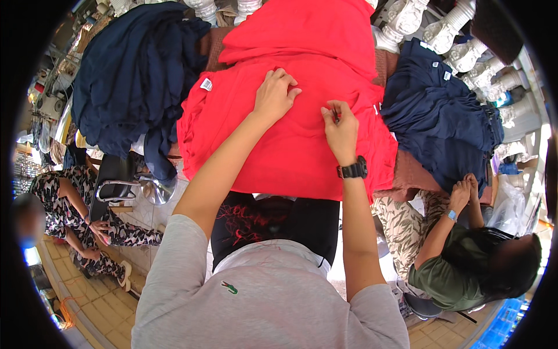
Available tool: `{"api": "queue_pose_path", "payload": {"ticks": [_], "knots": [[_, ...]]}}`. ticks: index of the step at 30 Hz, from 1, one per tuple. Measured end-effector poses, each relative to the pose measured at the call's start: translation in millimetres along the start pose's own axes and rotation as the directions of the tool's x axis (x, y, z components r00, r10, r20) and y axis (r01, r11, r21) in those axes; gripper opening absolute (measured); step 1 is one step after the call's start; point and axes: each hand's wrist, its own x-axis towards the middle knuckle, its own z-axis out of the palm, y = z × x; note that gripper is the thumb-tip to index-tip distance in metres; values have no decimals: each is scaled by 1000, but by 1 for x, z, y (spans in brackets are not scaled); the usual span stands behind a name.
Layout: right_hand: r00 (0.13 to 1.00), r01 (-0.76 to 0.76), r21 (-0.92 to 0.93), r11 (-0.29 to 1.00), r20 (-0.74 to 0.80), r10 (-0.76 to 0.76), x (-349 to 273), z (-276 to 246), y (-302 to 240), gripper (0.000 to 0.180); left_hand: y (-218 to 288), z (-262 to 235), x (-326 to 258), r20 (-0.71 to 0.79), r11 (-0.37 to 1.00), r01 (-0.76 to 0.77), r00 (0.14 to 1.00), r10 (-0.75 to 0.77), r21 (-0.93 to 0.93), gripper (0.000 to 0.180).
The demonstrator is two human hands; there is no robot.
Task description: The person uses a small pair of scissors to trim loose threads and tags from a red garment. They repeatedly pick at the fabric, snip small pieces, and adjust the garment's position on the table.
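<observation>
A red garment (250, 157) lies spread in front of me on top of other red cloth, with a white label (206, 85) near its left edge. My left hand (275, 96) rests on it near the middle, fingers bent and the thumb apart from them. Over the right part of the red fabric, my right hand (342, 131) is closed, with a small dark tool (336, 116) between thumb and fingers. Most of that tool is hidden, so its kind cannot be made out. A black watch sits on my right wrist.
Dark blue garments are heaped at left (131, 81), and more lie at right (433, 110) with white labels. A brown cloth (410, 171) covers the table. White ornate balusters (404, 20) stand behind. One person sits at left; another at right has hands by the blue garments.
</observation>
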Motion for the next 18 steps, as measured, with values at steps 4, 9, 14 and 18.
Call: {"api": "queue_pose_path", "payload": {"ticks": [4,9,14,18], "knots": [[997,-76,-61,995,22,78,2,5,8,23,1,6,16,49,980,168,985,-163,-110,13],[994,-72,-62,995,73,77,5,3,7,29,-21,6,21,193,940,214,967,-166,-264,10],[997,-61,-59,996,34,64,13,12,-9,40,-6,4,10,137,996,45,990,-35,-71,9],[999,-4,54,999,38,2,26,28,-17,34,-16,14,23,168,979,165,975,-145,-116,12]]}}
